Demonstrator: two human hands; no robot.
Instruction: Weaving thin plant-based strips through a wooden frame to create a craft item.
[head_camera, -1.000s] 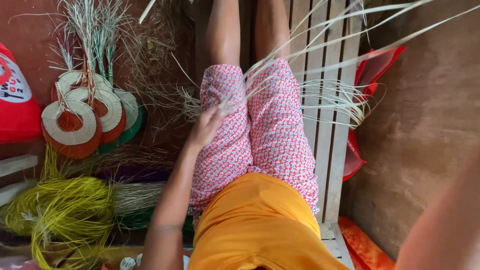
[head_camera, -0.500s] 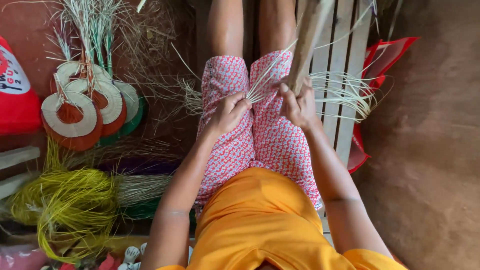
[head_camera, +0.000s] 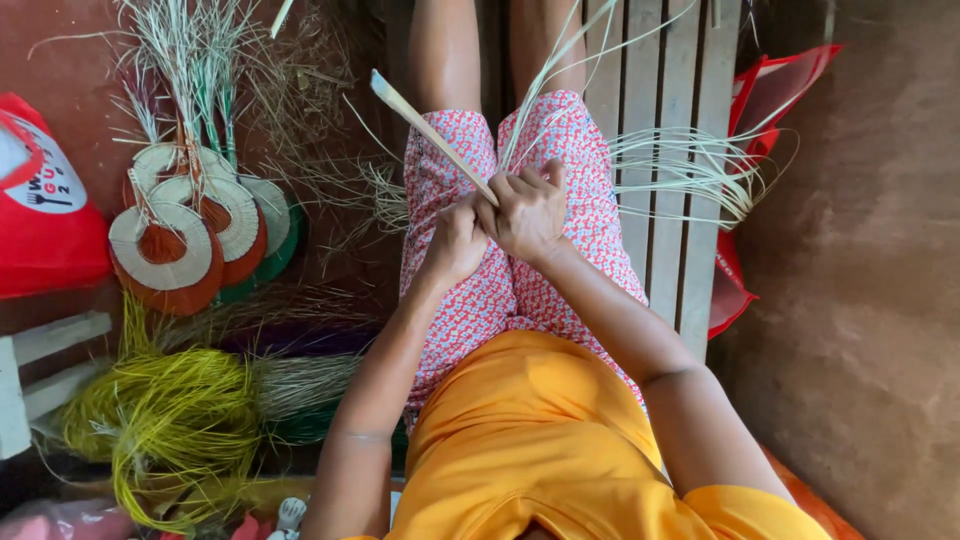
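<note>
**Both hands closed on a flat strip over the lap**

Both hands meet above the knees. Left hand (head_camera: 455, 240) is curled shut around the lower end of a flat pale strip (head_camera: 425, 125), and right hand (head_camera: 530, 210) closes over it just beside, fingers folded on top, probably to steady it. That strip is stiff and straight, slanting up and left from the two fists, with its free end in the air. Thin pale fibres (head_camera: 545, 85) rise from the same grip and bend away over a slatted wooden bench (head_camera: 665, 200); more of them fan out loosely (head_camera: 690, 175) across its slats, within reach. On the floor to the left lie round woven fans (head_camera: 195, 235) with orange centres and a tangled bundle of yellow-green fibre (head_camera: 165, 425), wiry and matted. A red bag (head_camera: 45, 200) sits at the far left.
</note>
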